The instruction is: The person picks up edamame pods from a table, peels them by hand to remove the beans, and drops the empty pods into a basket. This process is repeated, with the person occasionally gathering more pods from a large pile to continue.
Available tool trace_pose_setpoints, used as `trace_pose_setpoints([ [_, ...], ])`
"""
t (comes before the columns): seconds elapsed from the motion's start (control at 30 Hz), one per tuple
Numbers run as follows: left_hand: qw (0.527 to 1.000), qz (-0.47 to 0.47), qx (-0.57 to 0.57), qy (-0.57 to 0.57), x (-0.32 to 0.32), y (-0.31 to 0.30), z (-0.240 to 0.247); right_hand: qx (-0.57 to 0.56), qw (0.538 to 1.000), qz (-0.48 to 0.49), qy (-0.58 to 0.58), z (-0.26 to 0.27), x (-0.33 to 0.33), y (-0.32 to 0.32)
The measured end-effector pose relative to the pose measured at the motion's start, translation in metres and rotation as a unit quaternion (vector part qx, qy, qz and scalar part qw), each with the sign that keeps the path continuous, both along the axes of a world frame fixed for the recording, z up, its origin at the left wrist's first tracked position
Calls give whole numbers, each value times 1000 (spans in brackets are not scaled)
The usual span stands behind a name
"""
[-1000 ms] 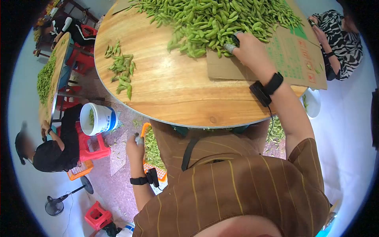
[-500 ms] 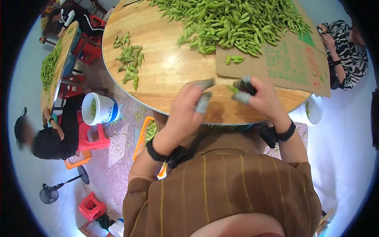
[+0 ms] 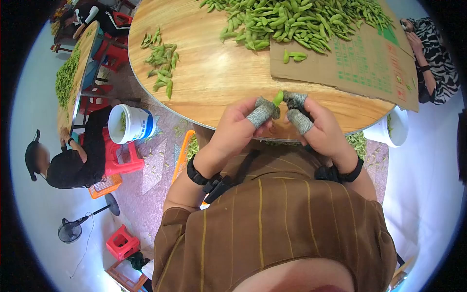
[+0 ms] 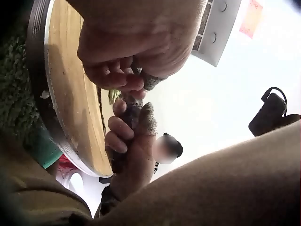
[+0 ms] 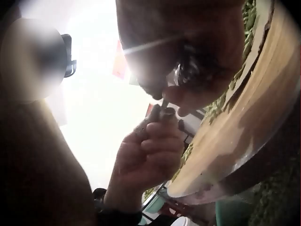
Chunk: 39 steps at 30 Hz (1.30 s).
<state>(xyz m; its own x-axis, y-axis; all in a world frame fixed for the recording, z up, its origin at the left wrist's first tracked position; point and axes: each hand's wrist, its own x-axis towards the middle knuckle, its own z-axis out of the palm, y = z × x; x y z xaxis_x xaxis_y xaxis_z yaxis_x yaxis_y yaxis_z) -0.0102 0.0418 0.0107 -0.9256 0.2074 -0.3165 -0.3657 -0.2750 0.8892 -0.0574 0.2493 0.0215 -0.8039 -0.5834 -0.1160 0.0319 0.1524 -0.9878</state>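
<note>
Both hands meet above the near edge of the round wooden table (image 3: 204,73). My left hand (image 3: 238,126), thumb and index finger wrapped in grey tape, pinches a green edamame pod (image 3: 278,98) that sticks up from its fingertips. Right beside the pod are the taped fingertips of my right hand (image 3: 318,124). Its fingers curl round a small black object (image 3: 294,104), shiny in the right wrist view; I cannot tell its kind. Beyond the hands, a large heap of edamame pods (image 3: 287,24) covers the table's far side and part of a flattened cardboard sheet (image 3: 335,68).
Several pods (image 3: 163,61) lie at the table's left, and a few loose pods (image 3: 295,56) on the cardboard. White buckets stand left (image 3: 131,124) and right (image 3: 391,129). An orange basket (image 3: 184,155) is on the floor. Other people sit at left (image 3: 73,165) and right (image 3: 435,58).
My right hand has come back from the heap toward me with a pod. The left hand has risen from beside my lap to meet it and now pinches the pod.
</note>
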Motion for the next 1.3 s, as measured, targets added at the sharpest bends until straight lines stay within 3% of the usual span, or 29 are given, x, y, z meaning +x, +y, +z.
trace_pose_setpoints([
  [0.03,999,16,-36,15,0,1,0,33,993,29,-109,8,2,1],
  [0.07,999,16,-36,15,-1,2,-1,33,993,29,-109,6,2,1],
  [0.13,996,33,-80,33,1,6,-3,7,999,42,1,1,3,0],
  [0.27,975,17,-180,132,1,8,-7,19,998,49,22,2,1,-2],
  [0.33,899,-16,-349,265,2,4,-7,-10,999,29,-30,-2,4,-3],
  [0.37,899,-16,-348,264,1,3,-7,-10,999,30,-31,-1,3,-4],
  [0.43,736,-19,-543,403,1,4,-8,8,999,34,-32,0,2,-4],
  [0.47,738,-20,-542,401,1,3,-9,9,999,34,-34,-1,2,-4],
  [0.53,691,-50,-578,431,0,-1,-11,-36,991,23,-130,-4,0,-7],
  [0.57,693,-53,-577,429,2,-2,-9,-36,990,21,-133,-4,-2,-5],
  [0.6,835,-60,-439,326,3,-3,-4,-94,965,43,-239,-1,-5,-1],
  [0.63,936,-64,-279,207,3,-3,-2,-151,925,66,-342,3,-7,2],
  [0.77,981,-35,-166,93,2,2,-5,-189,890,96,-404,7,-7,4],
  [0.83,996,-15,-87,17,-1,6,-6,-124,936,39,-326,1,-7,1],
  [0.87,996,-16,-87,16,0,10,-5,-125,936,38,-327,1,-5,-1],
  [0.9,962,13,-240,132,2,15,-2,-85,955,27,-284,1,0,-3],
  [0.93,890,40,-383,244,3,18,-1,-46,970,15,-240,1,4,-5],
  [0.97,890,37,-385,244,2,17,-3,-49,969,13,-241,2,6,-7],
  [1.03,724,41,-562,397,-2,15,-9,3,985,9,-170,6,8,-9],
  [1.17,715,45,-567,407,-2,16,-7,1,993,-6,-116,4,8,-9],
  [1.23,832,24,-465,301,-1,16,-8,-4,994,-17,-111,0,8,-8],
  [1.27,831,22,-466,304,-3,16,-6,-6,994,-19,-109,-2,6,-7],
  [1.3,955,45,-259,138,-4,15,-5,-30,988,-22,-150,-3,6,-6],
])
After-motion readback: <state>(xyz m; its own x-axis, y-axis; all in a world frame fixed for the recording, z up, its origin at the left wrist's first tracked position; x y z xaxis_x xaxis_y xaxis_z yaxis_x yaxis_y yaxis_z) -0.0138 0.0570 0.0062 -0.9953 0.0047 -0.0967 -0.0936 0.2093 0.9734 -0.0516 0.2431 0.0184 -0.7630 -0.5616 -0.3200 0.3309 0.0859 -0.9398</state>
